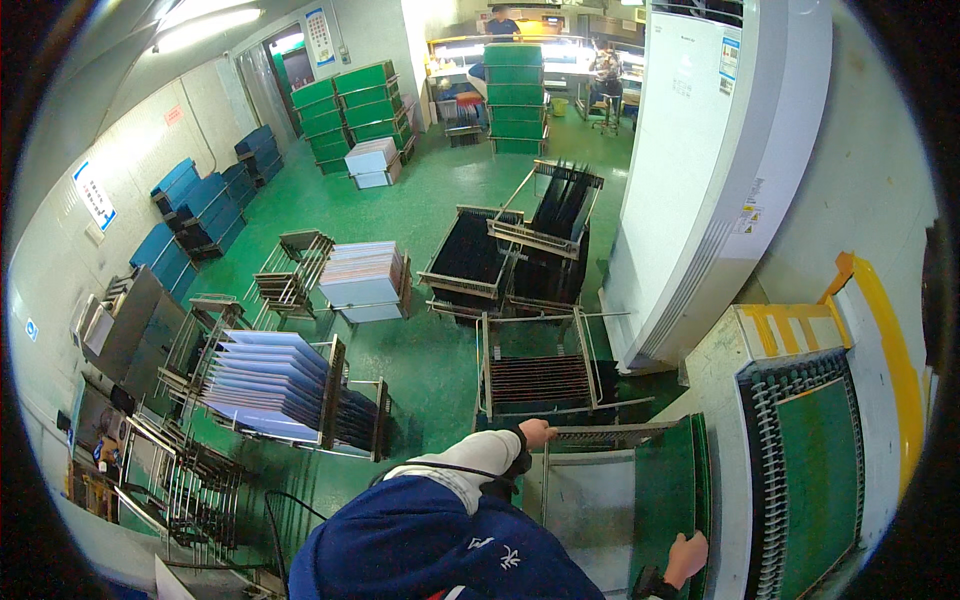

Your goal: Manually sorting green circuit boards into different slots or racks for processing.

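A metal slotted rack (pixel 610 436) stands in front of me at the lower right, with a pale grey flat surface (pixel 590 500) inside its frame. Several thin green panels (pixel 665 490) are upright along the rack's right side. My left hand (pixel 538 432) is closed at the far left corner of the rack, gripping its frame. Farther back on the right, my right hand (pixel 686 556) has its fingers curled on the near part of the green panels. How many panels it pinches cannot be made out.
Right of the rack is a conveyor with rollers (pixel 765 470) carrying a green panel (pixel 820 475). A tall white cabinet unit (pixel 690 180) rises behind. Racks of pale boards (pixel 265 385), a rack of dark panels (pixel 540 385) and green stacks (pixel 515 100) occupy the floor. People sit at a far bench.
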`<state>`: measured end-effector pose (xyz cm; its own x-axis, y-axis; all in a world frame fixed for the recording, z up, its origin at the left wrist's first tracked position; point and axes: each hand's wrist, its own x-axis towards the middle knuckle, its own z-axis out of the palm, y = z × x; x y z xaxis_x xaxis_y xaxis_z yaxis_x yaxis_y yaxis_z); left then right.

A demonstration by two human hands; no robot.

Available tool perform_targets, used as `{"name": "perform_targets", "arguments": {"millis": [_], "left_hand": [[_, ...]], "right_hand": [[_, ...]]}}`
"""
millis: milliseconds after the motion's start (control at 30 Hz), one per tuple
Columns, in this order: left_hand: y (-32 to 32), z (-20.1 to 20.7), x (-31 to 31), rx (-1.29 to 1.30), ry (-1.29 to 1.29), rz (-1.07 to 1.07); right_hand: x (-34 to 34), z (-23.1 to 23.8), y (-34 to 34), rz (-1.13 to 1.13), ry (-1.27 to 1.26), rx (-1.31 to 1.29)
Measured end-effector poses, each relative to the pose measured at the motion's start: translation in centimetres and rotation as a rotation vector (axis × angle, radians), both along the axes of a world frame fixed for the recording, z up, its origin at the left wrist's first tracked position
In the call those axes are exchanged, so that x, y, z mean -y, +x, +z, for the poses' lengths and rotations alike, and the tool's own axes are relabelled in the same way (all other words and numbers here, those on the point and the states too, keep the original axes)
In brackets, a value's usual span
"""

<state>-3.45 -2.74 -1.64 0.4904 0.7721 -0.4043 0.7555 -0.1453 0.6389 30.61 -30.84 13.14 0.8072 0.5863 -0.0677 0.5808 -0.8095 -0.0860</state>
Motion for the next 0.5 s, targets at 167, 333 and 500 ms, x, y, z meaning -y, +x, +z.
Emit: {"name": "perform_targets", "arguments": {"millis": [167, 333, 500], "left_hand": [[0.7, 0.9, 0.0, 0.019, -0.218, 0.096], [-0.2, -1.7, -0.4, 0.013, -0.080, 0.081], [0.5, 0.6, 0.1, 0.010, -0.155, 0.090]], "right_hand": [[0.2, 0.1, 0.0, -0.004, 0.002, -0.002], [-0.5, 1.1, -0.8, -0.004, 0.016, -0.014], [0.3, -0.5, -0.1, 0.015, 0.053, 0.072]]}}
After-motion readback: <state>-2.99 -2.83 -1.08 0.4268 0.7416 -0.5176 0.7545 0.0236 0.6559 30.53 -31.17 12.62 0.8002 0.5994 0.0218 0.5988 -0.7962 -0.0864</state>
